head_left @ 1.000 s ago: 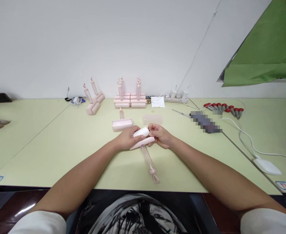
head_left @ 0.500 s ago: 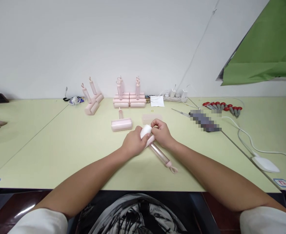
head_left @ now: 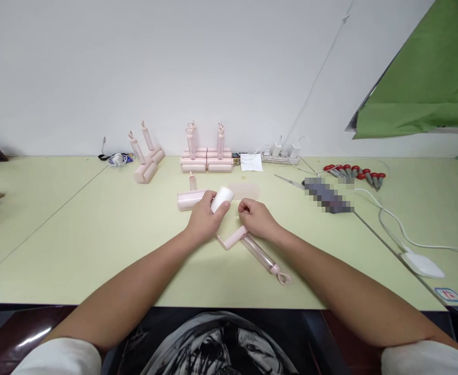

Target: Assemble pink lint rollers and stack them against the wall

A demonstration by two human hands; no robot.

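My left hand (head_left: 204, 217) is closed around a white sticky-paper roll (head_left: 223, 198), holding it tilted above the table. Just to the right, my right hand (head_left: 255, 214) has its fingers curled together; what they pinch, if anything, is hidden. Beneath that hand lies a pink lint roller frame (head_left: 234, 237), its near bracket bare and its other end covered by the hand. Its clear handle (head_left: 259, 252) with a pink loop points toward me and to the right. Behind the hands rest a pink lint roller (head_left: 190, 200) and a translucent pink cover (head_left: 246, 191).
Several pink lint rollers (head_left: 207, 164) stand along the wall, with two more (head_left: 150, 165) to their left. White paper (head_left: 251, 162) lies beside a power strip (head_left: 285, 159). Red-capped grey items (head_left: 354, 172), a blurred dark object (head_left: 328, 195) and a white cable (head_left: 404, 229) lie to the right.
My left hand has drawn the white roll up and left, away from the frame and my right hand. The pink frame now shows bare, and its handle has shifted slightly toward me.
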